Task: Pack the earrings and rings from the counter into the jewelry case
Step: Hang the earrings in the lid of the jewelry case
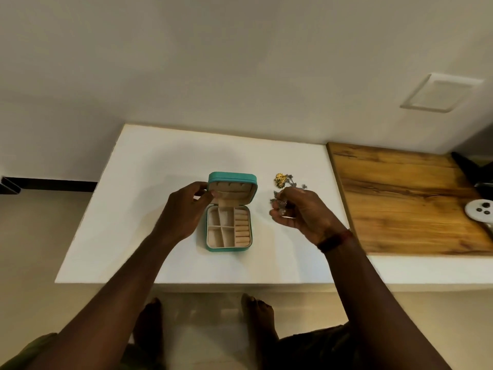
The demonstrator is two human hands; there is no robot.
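Seen from the head, one open jewelry case [229, 232] sat mid-counter [128, 214], with bare white surface to its left and front edge. One wooden board [400, 198] bounded the right side. The left hand [184, 209] gripped the raised lid [236, 186] by its left edge, while the right hand [301, 212] pinched tangled silver jewelry [278, 202] just right of the case, in front of one gold cluster [280, 180].

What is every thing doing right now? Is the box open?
Case: open, compartments look empty.
Lid: upright, being held.
Left hand: holds the lid's edge.
Silver jewelry: being pinched.
Right hand: pinches the silver jewelry.
Gold jewelry: lying on the counter.
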